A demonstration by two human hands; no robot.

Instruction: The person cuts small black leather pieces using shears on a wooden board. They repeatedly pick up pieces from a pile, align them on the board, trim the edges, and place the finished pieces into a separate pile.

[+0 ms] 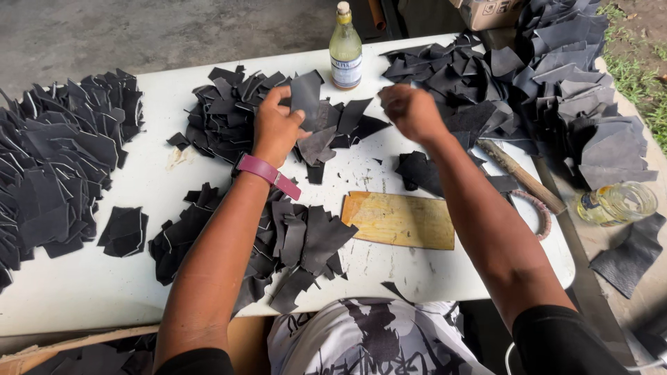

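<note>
A: Hands. The left hand (276, 127), with a magenta wrist strap (267, 173), pinches a dark cut piece (306, 94) by its lower left edge, thumb on the near face and fingers behind it. The right hand (411, 111) is curled into a closed fist at 1 o'clock; whether it grips anything I cannot tell.

B: How does the piece handle, by your judgement?

A: It looks like a thin, flat sheet, light and flexible yet firm enough to stand upright from a pinch at one edge. It is probably matte rather than slippery and not fragile. An edge or corner is the natural hold. The piece is raised above the heap (222, 114) at 11 o'clock.

B: Surroundings, near to far?

A: On the white table (83, 292), a nearer heap (292, 239) lies at 6 o'clock under the left forearm, beside a yellowed board (399, 220). A large pile (52, 170) sits at 9 o'clock, and another pile (556, 83) spreads from 1 to 3 o'clock.

B: Containers?

A: A clear glass jar (618, 203) lies on its side at 3 o'clock, off the table's edge; its contents look pale, but I cannot tell what they are. A capped bottle (345, 48) stands upright at 12 o'clock, holding a pale yellowish liquid. A cardboard box (486, 10) shows at the far edge with its contents unseen.
</note>
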